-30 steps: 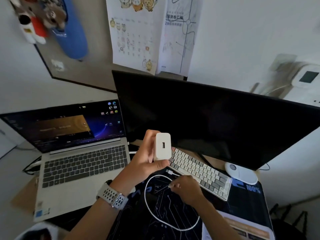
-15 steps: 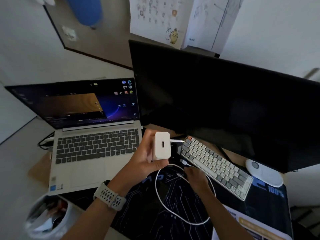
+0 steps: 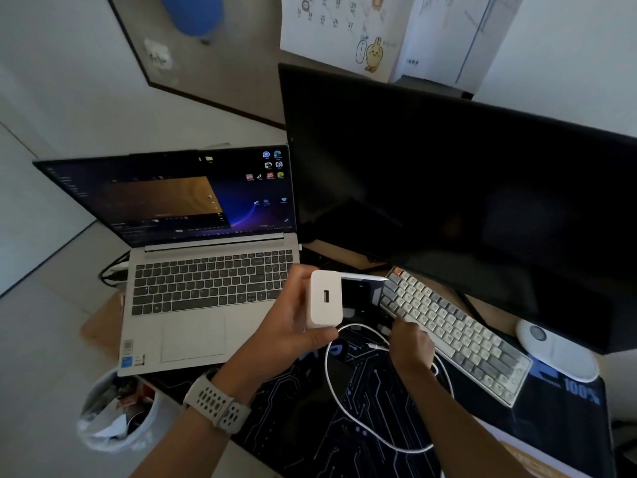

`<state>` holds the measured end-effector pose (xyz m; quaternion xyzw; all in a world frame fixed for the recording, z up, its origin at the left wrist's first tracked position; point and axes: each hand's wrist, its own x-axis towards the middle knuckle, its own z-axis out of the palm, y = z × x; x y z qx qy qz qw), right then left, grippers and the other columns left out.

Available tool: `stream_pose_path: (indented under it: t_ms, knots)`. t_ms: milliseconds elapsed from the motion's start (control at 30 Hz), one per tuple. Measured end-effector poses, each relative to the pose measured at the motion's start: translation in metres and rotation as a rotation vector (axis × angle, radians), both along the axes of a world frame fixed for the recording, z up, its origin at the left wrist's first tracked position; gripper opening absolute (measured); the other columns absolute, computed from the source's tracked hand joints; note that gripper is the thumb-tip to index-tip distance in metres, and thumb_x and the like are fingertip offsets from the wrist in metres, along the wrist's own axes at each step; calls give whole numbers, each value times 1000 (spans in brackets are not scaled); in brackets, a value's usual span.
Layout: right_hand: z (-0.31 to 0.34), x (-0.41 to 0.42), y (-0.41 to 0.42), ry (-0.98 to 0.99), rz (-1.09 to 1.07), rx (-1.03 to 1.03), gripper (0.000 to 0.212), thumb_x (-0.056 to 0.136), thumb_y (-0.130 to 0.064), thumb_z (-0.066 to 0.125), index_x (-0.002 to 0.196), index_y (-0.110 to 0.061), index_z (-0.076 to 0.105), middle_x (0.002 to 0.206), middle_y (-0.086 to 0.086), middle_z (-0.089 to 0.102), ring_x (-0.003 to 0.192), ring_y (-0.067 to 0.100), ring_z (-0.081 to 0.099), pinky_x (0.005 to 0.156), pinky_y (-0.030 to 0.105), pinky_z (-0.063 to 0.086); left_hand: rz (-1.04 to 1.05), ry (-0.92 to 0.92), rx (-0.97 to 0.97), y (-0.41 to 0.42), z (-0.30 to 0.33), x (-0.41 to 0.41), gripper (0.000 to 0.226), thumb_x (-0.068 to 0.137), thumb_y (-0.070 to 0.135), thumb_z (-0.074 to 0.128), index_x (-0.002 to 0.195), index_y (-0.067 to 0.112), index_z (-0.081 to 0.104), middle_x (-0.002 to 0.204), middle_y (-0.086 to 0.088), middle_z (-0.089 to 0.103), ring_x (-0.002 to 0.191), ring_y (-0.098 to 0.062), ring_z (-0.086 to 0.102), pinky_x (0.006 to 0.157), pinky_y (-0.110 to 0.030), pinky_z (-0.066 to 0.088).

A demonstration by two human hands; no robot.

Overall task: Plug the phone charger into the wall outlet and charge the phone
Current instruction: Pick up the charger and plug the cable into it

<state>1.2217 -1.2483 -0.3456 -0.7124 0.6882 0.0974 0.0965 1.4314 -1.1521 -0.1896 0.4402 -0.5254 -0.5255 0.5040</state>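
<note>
My left hand (image 3: pixel 293 326) holds a white charger block (image 3: pixel 325 298) upright above the desk mat, its USB port facing me. My right hand (image 3: pixel 412 346) is closed on a white cable (image 3: pixel 348 414) close to one end, just right of the block and beside the keyboard's near-left corner. The rest of the cable lies in a loop on the dark mat. The cable is not in the block's port. A white plate that looks like a wall outlet (image 3: pixel 157 56) is far off at the upper left. I cannot make out a phone for certain.
An open laptop (image 3: pixel 210 284) sits on the left and a large dark monitor (image 3: pixel 465 188) behind. A grey-white keyboard (image 3: pixel 455 332) and a white round device (image 3: pixel 558 353) lie right. A bin with a plastic liner (image 3: pixel 113 412) stands beside the desk's left edge.
The view has tilted down and drawn closer. My right hand has moved up along the cable toward the charger block. My left hand still holds the block the same way.
</note>
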Motion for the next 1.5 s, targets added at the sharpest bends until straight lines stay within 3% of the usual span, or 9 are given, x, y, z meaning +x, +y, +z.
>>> stream_pose_path:
  t_ms: [233, 400, 500, 600, 667, 900, 1167, 1300, 1500]
  knots:
    - [27, -20, -2, -243, -94, -138, 14, 94, -26, 59, 99, -15, 67, 89, 8, 74, 81, 26, 70, 58, 25, 38, -55, 31, -62, -12, 13, -20, 46, 78, 23, 70, 115, 38, 45, 114, -19, 49, 101, -13, 55, 85, -24, 50]
    - [70, -44, -2, -478, -189, -297, 17, 89, -30, 66, 89, -14, 71, 77, 8, 74, 76, 28, 68, 56, 24, 35, -144, 15, -124, -23, 28, -48, 47, 84, 16, 66, 121, 15, 37, 113, -30, 42, 98, -10, 53, 87, -24, 49]
    - [102, -60, -1, -672, -240, -391, 11, 82, -21, 74, 84, -10, 71, 68, 0, 65, 63, 16, 58, 48, 19, 31, -207, 29, -161, -25, 41, -66, 47, 84, 18, 67, 120, 13, 36, 112, -31, 40, 94, -7, 52, 86, -24, 49]
    - [139, -76, 5, -891, -265, -447, 10, 81, -16, 74, 78, -19, 66, 69, -9, 63, 64, 7, 58, 54, 14, 37, -235, 42, -202, -23, 52, -82, 59, 79, 37, 73, 119, 14, 37, 110, -29, 41, 95, -10, 51, 85, -24, 48]
    - [165, -84, 10, -1005, -263, -508, 14, 83, -16, 73, 77, -23, 63, 70, -9, 65, 64, 2, 60, 56, 12, 42, -252, 37, -218, -22, 58, -91, 57, 78, 33, 72, 119, 15, 38, 112, -28, 42, 96, -7, 52, 86, -23, 48]
    - [260, -89, 43, -1295, -45, -740, 19, 82, -12, 75, 76, -26, 64, 72, -11, 66, 69, 5, 63, 67, 15, 51, -271, 43, -307, -18, 89, -116, 58, 77, 40, 75, 117, 18, 39, 102, 2, 51, 89, -1, 54, 81, -24, 50]
    - [338, -83, 87, -1253, 213, -1061, 19, 81, -9, 74, 83, -24, 63, 78, -10, 66, 78, 13, 66, 74, 23, 54, -301, 84, -474, -17, 137, -129, 61, 74, 48, 77, 114, 20, 40, 108, -21, 47, 83, -6, 53, 73, -22, 46]
    - [365, -79, 93, -1204, 261, -1160, 17, 79, -3, 75, 83, -15, 63, 78, -3, 64, 76, 15, 63, 69, 35, 55, -326, 81, -558, -19, 161, -132, 53, 76, 46, 76, 113, 28, 43, 104, -9, 51, 85, -5, 53, 74, -20, 47]
    - [378, -68, 96, -1199, 318, -1214, 11, 80, -11, 71, 84, -12, 61, 79, 0, 62, 76, 19, 62, 67, 38, 53, -300, 117, -633, -21, 194, -132, 46, 77, 42, 77, 111, 36, 47, 102, 12, 57, 84, 0, 54, 71, -14, 46]
